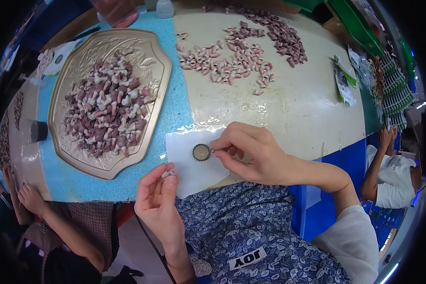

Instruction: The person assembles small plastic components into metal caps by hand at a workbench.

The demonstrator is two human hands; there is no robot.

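Between the thumb and fingers of my left hand [158,203] is a small pinkish-white piece [168,173], like the small moulded pieces on the table. My right hand [253,154] is closed in a pinch at the right rim of a bottle cap [201,152]; whether it grips the rim or something tiny beside it, I cannot tell. The cap lies hollow side up with a dull, pale inside, on a white sheet [189,177] at the table's near edge.
A gold tray [163,78] heaped with purple and white pieces [106,104] stands left on a blue mat [175,102]. Pink-white pieces [241,59] and dark purple ones [286,40] lie farther back. A black cup [38,131] and other people's arms [66,227] are at left; another person [390,175] sits right.
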